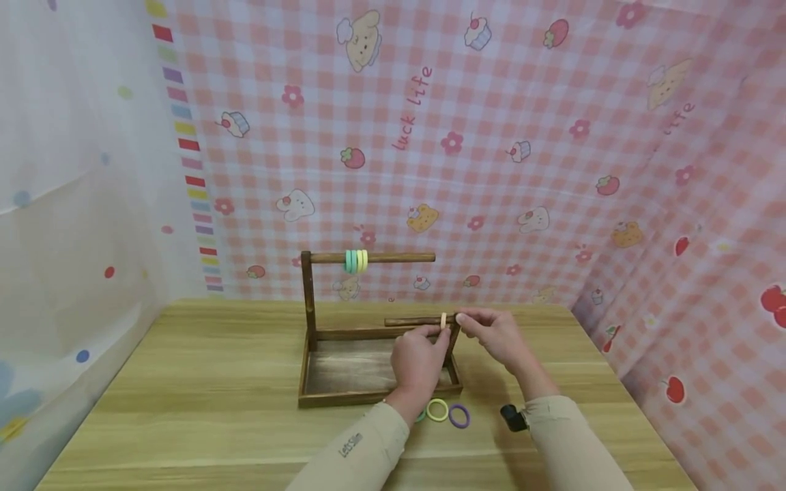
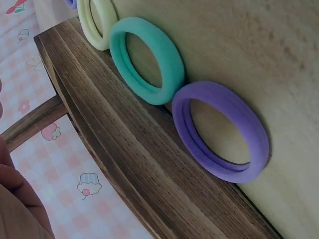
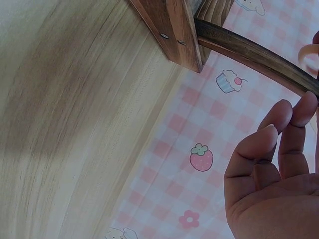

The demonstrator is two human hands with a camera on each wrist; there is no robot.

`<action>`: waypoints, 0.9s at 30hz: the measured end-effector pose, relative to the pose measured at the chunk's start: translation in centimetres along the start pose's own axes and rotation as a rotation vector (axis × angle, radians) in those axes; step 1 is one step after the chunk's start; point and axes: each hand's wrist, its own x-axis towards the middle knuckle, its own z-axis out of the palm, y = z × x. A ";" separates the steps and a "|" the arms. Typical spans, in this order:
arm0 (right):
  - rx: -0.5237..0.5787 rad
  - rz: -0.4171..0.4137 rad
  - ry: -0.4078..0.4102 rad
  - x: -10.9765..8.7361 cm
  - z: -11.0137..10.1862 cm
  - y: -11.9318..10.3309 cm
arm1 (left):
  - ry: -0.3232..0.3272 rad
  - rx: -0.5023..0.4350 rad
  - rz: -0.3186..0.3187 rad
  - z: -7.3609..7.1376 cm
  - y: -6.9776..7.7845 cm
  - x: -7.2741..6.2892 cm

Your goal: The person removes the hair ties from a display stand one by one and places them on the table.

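Note:
A brown wooden stand point(image 1: 309, 300) has a tray base, a tall upper rod and a shorter lower rod point(image 1: 408, 322) on its right post. A peach hair tie point(image 1: 443, 320) is around the lower rod near that post, pinched by my left hand point(image 1: 417, 361). My right hand point(image 1: 500, 335) holds the top of the right post with thumb and fingers; in the right wrist view its fingertips point(image 3: 305, 107) meet the wood. Two green and two pale yellow hair ties point(image 1: 356, 261) hang together on the upper rod.
Along the tray's front edge lie loose hair ties: purple point(image 1: 458, 416), yellow point(image 1: 437, 410), green point(image 2: 147, 59) and another purple one point(image 2: 222, 132). My left forearm hides some of them in the head view. A pink checked cloth point(image 1: 491, 184) hangs behind the wooden table point(image 1: 184, 409).

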 end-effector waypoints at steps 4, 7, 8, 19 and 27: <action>-0.005 -0.001 0.003 -0.1 0.1 -0.1 | 0.013 0.004 0.022 -0.2 -0.3 0.0; -0.005 0.001 0.001 -0.2 0.1 -0.1 | 0.012 0.005 0.030 -0.5 -0.5 -0.1; -0.003 0.003 0.000 -0.2 0.1 -0.1 | 0.019 0.003 0.035 -0.7 -0.6 -0.1; 0.001 -0.010 0.001 -0.3 0.1 -0.2 | 0.087 0.012 0.079 -2.7 -2.6 0.1; -0.010 -0.013 -0.016 -0.2 0.1 -0.1 | 0.081 0.024 0.058 -4.7 -3.8 0.6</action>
